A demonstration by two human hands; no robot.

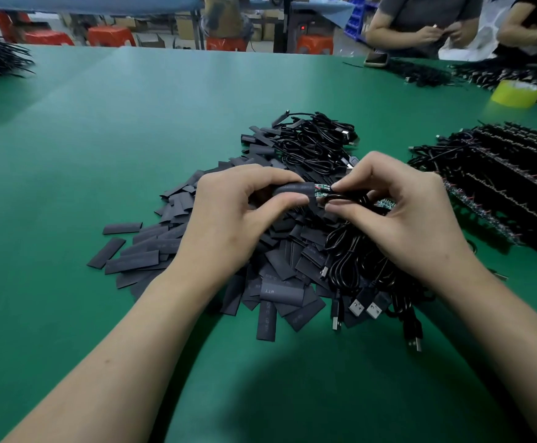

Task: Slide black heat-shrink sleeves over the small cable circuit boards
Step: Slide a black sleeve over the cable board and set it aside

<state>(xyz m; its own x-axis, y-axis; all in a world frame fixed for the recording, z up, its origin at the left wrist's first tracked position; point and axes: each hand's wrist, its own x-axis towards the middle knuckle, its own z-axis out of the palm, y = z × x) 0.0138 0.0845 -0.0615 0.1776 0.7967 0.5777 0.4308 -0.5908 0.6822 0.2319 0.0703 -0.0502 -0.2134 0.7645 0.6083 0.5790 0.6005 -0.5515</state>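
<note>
While sleeve meets board: mouth just over the board's left end, green showing beyond it!
Left hand: thumb and forefinger pinching the sleeve, the nearer hand for the push.
Right hand: fingertips gripping the board's right end.
Axis: both in line, left to right; sleeve should travel rightward.
Spot: held just above the sleeve pile.

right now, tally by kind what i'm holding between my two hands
black sleeve: 1
green circuit board: 1
black cable: 1
total: 3
</note>
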